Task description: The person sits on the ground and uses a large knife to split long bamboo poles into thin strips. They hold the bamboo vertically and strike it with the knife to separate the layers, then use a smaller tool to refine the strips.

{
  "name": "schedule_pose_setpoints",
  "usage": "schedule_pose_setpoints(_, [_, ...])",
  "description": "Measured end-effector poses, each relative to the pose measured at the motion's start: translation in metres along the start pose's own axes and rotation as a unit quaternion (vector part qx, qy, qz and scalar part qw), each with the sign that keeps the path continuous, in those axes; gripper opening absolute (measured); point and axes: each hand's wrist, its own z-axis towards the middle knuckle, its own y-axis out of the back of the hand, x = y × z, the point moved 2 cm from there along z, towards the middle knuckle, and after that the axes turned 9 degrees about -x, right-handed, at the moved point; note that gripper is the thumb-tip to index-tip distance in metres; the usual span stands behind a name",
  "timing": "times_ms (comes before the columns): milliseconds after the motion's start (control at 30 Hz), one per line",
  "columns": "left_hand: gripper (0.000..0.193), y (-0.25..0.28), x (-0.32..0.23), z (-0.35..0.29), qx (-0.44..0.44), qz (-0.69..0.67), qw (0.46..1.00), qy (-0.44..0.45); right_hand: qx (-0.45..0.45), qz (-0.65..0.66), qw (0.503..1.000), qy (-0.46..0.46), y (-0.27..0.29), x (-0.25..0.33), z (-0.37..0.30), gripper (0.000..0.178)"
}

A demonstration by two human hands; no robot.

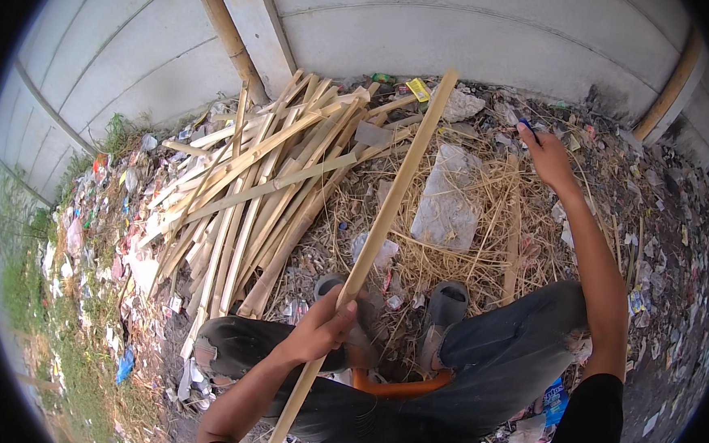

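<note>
A long split bamboo strip point(397, 190) slants across the middle of the view, passing in front of my knees. My left hand point(323, 329) is closed round its lower part, above my left leg. My right hand point(547, 159) is stretched far out to the right, near the wall, well apart from the strip. Its fingers are wrapped round a tool with a blue handle point(525, 125); the rest of that tool is too small and hidden to make out.
A heap of split bamboo strips point(267, 184) lies at left. A pale flat slab point(449, 196) rests among dry shavings point(495, 250) ahead of my feet. Litter covers the ground. A grey panel wall point(479, 34) with bamboo poles point(224, 27) stands behind. Something orange and curved point(401, 387) sits between my legs.
</note>
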Motion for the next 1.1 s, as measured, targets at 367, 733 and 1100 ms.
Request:
schedule_pose_setpoints(367, [0.029, -0.004, -0.013, 0.018, -0.102, 0.135, 0.983, -0.069, 0.355, 0.147, 0.885, 0.262, -0.06, 0.205, -0.18, 0.068])
schedule_pose_setpoints(733, [0.036, 0.002, 0.013, 0.008, -0.072, 0.178, 0.976, -0.102, 0.271, 0.063, 0.952, 0.13, -0.081, 0.148, -0.083, 0.074])
schedule_pose_setpoints(1100, [0.037, 0.002, 0.003, 0.001, -0.184, 0.303, 0.924, -0.141, 0.263, 0.079, 0.95, 0.149, -0.106, 0.159, -0.073, 0.072])
